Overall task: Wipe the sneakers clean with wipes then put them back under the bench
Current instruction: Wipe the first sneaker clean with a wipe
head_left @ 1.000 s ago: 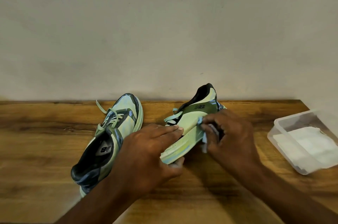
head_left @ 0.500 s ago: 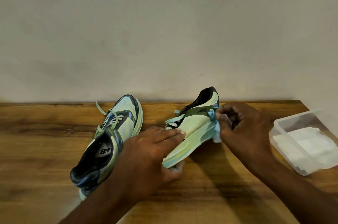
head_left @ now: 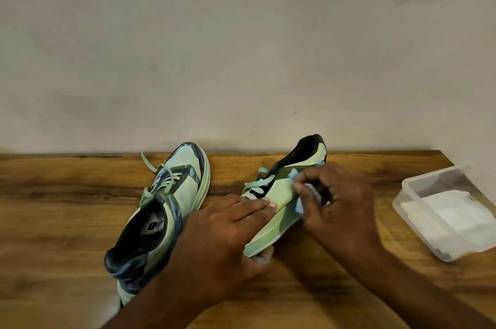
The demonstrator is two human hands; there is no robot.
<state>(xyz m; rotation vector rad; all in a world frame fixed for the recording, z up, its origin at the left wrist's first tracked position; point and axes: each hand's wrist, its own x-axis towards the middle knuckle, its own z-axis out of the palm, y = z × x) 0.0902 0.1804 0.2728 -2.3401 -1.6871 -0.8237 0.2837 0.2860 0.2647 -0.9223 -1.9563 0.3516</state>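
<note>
Green sneaker (head_left: 279, 194) at frame centre: your left hand (head_left: 222, 237) grips its toe, your right hand (head_left: 338, 205) pinches a wipe (head_left: 296, 195) against its side

Bare wood (head_left: 67, 207) left; tub (head_left: 418, 202) (right) blocks.

Looked like a home, likely an entry or hallway spot. A wooden bench top (head_left: 80, 194) with dark grain ran against a plain, scuffed off-white wall (head_left: 241, 46). Worn sneakers (head_left: 171, 194) sat on it, and a clear plastic tub (head_left: 410, 194) of white wipes (head_left: 451, 213) stood near the right end.
</note>
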